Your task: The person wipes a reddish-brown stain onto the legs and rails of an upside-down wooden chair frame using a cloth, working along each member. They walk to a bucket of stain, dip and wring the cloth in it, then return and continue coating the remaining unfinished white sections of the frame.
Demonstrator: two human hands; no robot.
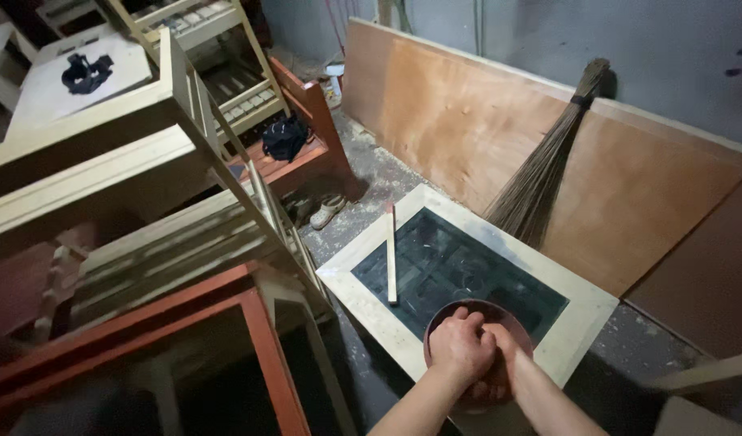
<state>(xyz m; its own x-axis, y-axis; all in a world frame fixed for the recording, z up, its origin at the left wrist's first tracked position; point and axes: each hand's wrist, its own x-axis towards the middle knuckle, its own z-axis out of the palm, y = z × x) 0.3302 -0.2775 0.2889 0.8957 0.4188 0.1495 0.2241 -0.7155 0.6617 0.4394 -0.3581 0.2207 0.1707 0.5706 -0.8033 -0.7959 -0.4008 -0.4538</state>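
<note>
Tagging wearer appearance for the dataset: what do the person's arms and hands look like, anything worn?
Both forearms are bare as far as the frame shows: no sleeves in view. The left hand and right hand wear no gloves. No watch, ring or band can be made out, though the light is dim and the right hand is partly hidden.

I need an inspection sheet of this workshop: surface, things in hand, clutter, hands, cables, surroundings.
Surface: pale wooden frame with a dark glass panel, lying flat.
Things in hand: round reddish bowl on the frame's near edge; both hands inside it.
Clutter: thin wooden strip across the panel; shoe on the dusty floor.
Hands: left hand over right hand, clasped together; fingers curled.
Cables: nothing seen.
Surroundings: broom leaning on plywood sheets; stacked wooden furniture at left.
</note>
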